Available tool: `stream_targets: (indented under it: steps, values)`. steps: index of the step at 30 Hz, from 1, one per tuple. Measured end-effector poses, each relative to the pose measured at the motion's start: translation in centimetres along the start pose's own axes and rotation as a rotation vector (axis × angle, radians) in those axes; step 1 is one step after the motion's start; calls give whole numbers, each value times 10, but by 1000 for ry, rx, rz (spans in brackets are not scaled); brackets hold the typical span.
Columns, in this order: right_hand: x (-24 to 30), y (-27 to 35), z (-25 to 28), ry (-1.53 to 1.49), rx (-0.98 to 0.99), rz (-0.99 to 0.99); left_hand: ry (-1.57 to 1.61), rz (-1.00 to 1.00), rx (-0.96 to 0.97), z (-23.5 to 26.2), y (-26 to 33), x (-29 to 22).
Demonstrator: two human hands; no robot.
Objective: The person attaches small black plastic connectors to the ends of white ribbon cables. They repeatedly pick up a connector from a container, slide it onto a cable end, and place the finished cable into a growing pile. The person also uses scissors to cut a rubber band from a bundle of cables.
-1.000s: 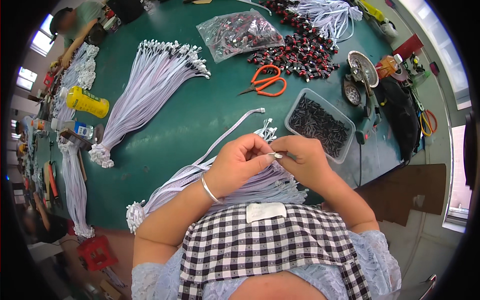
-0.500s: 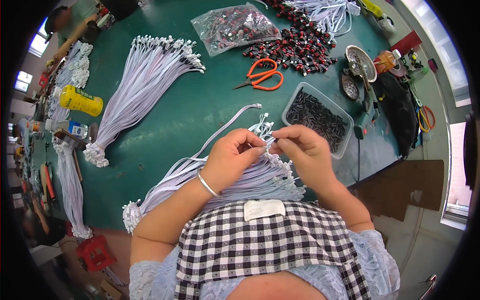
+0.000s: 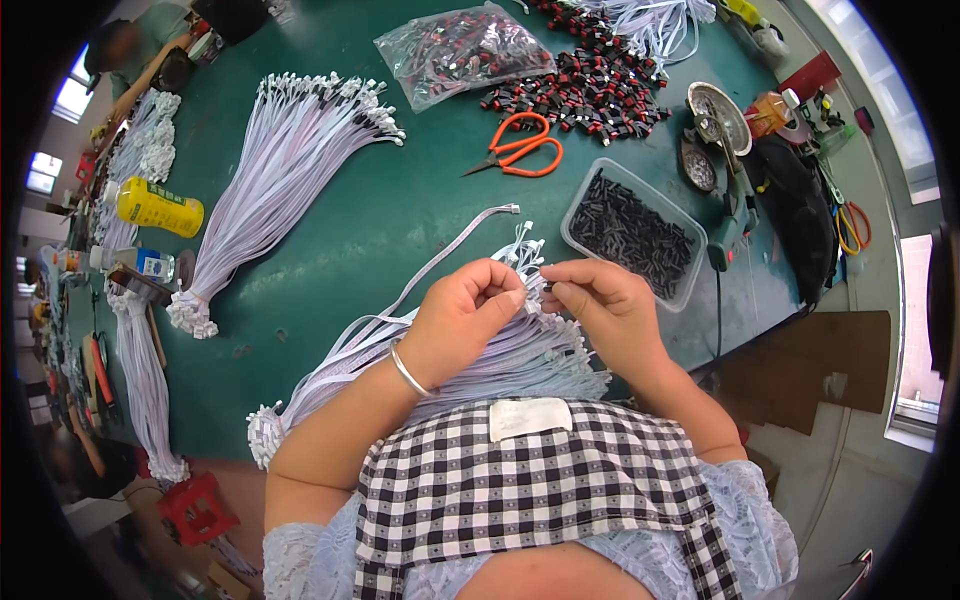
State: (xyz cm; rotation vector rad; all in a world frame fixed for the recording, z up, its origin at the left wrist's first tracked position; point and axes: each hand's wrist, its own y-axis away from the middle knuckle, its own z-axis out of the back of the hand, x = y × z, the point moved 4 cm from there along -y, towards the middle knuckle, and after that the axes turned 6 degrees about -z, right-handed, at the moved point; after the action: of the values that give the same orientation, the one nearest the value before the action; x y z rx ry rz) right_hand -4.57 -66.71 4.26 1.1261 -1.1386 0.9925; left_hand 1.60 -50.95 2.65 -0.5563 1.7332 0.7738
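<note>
A bundle of white flat cables (image 3: 500,365) with small white connectors lies on the table in front of me, partly under my hands. My left hand (image 3: 465,315), with a silver bangle at the wrist, is closed in a pinch over the bundle. The end of a white cable seems to be in its fingertips, mostly hidden by them. Facing it, my right hand (image 3: 610,305) pinches a small black tube (image 3: 547,287) between thumb and forefinger. The two sets of fingertips are a small gap apart. A clear plastic tub (image 3: 568,222) full of short black tubes stands beyond my right hand.
Orange-handled scissors (image 3: 525,150) lie beyond the tub, near a heap of red-and-black connectors (image 3: 600,95) and a clear bag (image 3: 425,85) of them. Another cable bundle (image 3: 270,190) and a yellow bottle (image 3: 160,207) are at left. Metal dishes (image 3: 718,115) stand at right.
My left fingertips have drawn slightly left, so the gap to the right hand is a little wider. The black tube stays in the right hand's pinch. The whole view has shifted slightly.
</note>
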Motion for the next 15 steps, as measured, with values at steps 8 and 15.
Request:
stream_targets:
  steps: [8, 15]
  values:
    - [-5, 0, 2, 21, 22, 9, -119, -51, 3, 2, 1, 2]
    - [-7, -4, 2, 57, 16, 3, -112, -76, 8, 2, 1, 3]
